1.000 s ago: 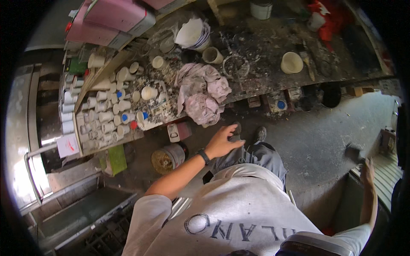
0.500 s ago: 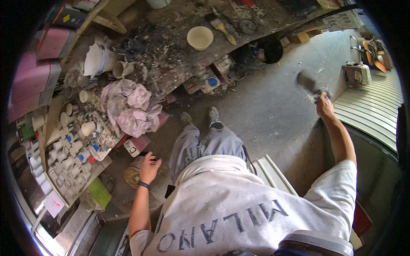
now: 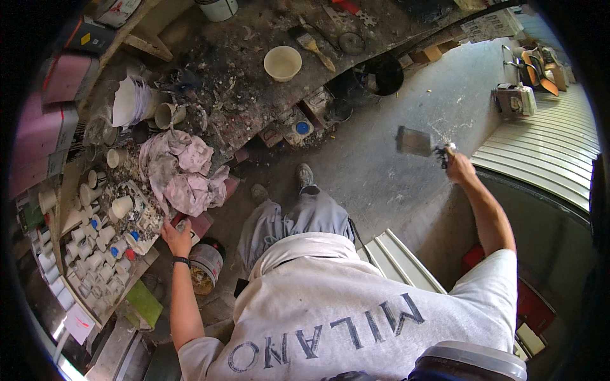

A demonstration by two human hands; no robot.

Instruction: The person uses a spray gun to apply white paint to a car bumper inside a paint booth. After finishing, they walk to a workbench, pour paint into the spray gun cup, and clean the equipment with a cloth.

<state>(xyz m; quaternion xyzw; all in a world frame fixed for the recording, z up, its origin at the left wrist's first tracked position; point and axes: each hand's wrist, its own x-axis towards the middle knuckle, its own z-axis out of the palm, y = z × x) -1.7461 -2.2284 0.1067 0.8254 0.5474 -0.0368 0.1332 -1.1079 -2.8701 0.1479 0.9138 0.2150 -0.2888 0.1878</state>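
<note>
My right hand [image 3: 460, 169], out over the floor at the right, is closed round the handle of a spray gun [image 3: 441, 156]. The gun's grey, see-through cup [image 3: 413, 141] points to the left. At the bench's near edge, my left hand [image 3: 177, 237] has thumb and finger apart, with no held thing showing. Just beyond its fingertips lies a crumpled pinkish, stained cloth [image 3: 190, 187]. A dark red and white can [image 3: 202, 223] sits right beside the thumb. Whether the fingers touch the cloth or the can, I cannot tell.
Along the cluttered bench [image 3: 244, 105] stand a cream bowl [image 3: 283, 64], a flat paintbrush [image 3: 316, 53] and several small cups [image 3: 95, 254]. A paint-stained bucket [image 3: 206, 261] is on the floor below my left hand. A dark bin [image 3: 386, 75] stands by the bench; slatted white panelling [image 3: 540, 152] lies right.
My left hand has moved forward and left, from above the bucket to the bench edge by the cloth. In the picture, the spray gun and my right hand have shifted left and slightly down.
</note>
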